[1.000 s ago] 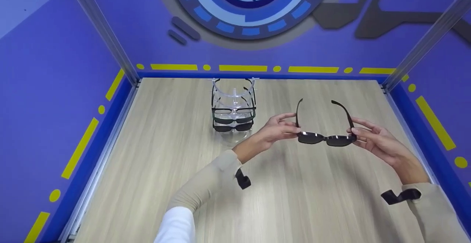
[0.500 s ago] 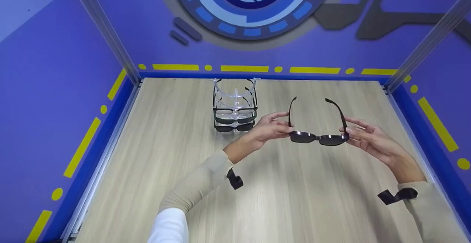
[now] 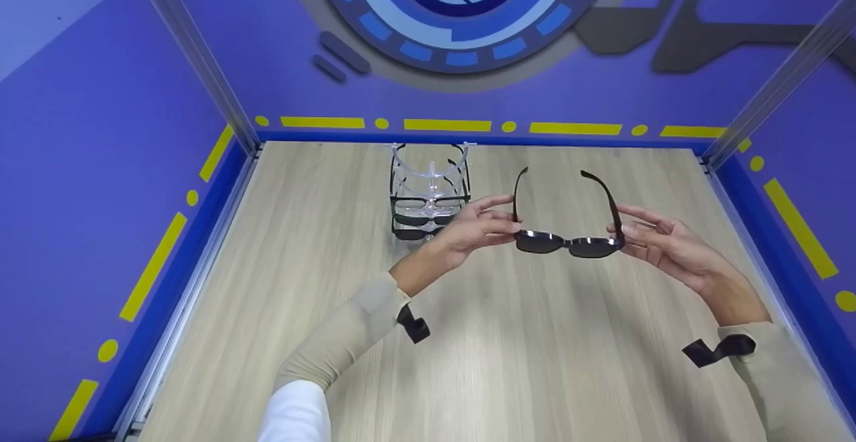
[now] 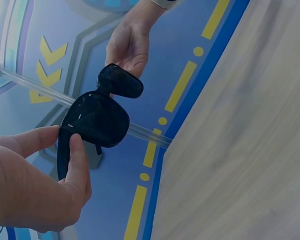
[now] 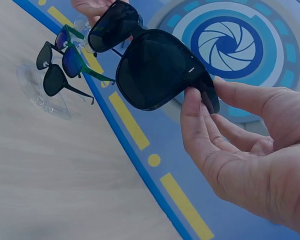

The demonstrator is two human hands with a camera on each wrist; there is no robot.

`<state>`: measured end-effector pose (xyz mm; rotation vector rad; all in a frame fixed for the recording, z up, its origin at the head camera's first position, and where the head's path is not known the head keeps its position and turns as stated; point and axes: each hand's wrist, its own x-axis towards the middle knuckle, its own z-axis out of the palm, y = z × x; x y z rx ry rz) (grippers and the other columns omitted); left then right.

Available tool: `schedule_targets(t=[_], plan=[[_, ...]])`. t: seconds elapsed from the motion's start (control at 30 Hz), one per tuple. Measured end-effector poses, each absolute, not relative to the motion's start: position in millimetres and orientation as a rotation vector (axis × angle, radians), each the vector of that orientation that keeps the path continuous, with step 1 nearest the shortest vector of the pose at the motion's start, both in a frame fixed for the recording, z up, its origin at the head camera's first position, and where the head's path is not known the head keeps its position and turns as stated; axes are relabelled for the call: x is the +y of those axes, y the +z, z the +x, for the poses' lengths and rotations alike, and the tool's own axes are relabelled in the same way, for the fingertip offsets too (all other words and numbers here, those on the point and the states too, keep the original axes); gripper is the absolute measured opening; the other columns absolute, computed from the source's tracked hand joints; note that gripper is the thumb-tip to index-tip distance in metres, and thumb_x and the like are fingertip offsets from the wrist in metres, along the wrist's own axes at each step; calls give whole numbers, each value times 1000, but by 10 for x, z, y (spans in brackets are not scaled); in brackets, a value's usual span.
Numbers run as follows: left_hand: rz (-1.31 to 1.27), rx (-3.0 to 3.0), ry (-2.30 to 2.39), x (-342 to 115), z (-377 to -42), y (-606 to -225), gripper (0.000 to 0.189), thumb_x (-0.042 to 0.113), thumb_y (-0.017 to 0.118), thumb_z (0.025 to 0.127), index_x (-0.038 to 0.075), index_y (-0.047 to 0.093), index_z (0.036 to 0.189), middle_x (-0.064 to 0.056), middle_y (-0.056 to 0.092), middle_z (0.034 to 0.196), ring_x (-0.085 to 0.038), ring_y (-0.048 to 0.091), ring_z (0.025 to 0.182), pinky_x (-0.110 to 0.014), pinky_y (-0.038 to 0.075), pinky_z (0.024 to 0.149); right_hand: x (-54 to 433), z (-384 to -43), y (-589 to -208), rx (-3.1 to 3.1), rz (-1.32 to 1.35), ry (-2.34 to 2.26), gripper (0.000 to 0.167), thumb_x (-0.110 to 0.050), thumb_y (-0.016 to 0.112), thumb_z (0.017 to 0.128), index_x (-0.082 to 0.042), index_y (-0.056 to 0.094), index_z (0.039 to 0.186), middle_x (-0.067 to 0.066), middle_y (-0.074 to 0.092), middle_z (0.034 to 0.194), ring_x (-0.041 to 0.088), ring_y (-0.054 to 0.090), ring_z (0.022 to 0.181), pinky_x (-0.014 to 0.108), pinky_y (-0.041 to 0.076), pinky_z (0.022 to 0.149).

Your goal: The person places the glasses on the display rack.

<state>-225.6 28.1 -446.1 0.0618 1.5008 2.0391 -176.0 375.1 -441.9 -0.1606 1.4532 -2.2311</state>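
Note:
A pair of black sunglasses point(image 3: 594, 247) is held up above the table, arms unfolded and pointing away, dark lenses toward me. My left hand point(image 3: 468, 231) pinches the frame at its left hinge between thumb and fingers. At the opposite hinge my right hand point(image 3: 675, 248) pinches the frame the same way. In the left wrist view the sunglasses point(image 4: 97, 120) show both lenses, edge on to the far hand. Left of the hands stands a clear display stand point(image 3: 432, 173) bearing several glasses; my left hand overlaps its lower right part in the head view.
On the stand, black-rimmed glasses point(image 3: 409, 202) sit above two dark-lensed pairs; the right wrist view shows a green-armed pair point(image 5: 74, 61) there. The wood-grain table point(image 3: 321, 228) is bounded by a blue back wall point(image 3: 221, 1) and side walls with metal corner posts point(image 3: 207, 61).
Both hands have moved left with the sunglasses and slightly up, closer to the display stand. The grip on both hinges looks the same. The stand shifts slightly right in view.

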Motion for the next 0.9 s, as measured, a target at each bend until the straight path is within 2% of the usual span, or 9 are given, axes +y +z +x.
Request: schedule_targets(t=[0.3,0.57,0.9], plan=[[90,1522,2048,107,-2242,-4375,64,-7,70,90,8,50,149,-6,68,107,-15,70,98,-38,58,102,3622,-1796,-4318,1472,-232,-2204,47,9,41,105,-15,57,142,11,70,125,18,71,114,30,57,102],[95,1495,2093,-31,-2206,-4297,64,-10,67,91,7,49,150,-5,69,103,-15,71,97,-39,57,103,3495,-1841,-4229,1524,-233,-2167,47,10,44,103,-15,55,142,11,71,122,17,72,112,29,57,100],[70,1461,2131,-229,-2154,-4175,66,-10,66,91,6,45,152,-4,69,104,-15,70,100,-33,59,98,3307,-1912,-4140,1588,-256,-2125,47,9,47,103,-15,53,142,10,69,119,17,71,112,29,57,101]])
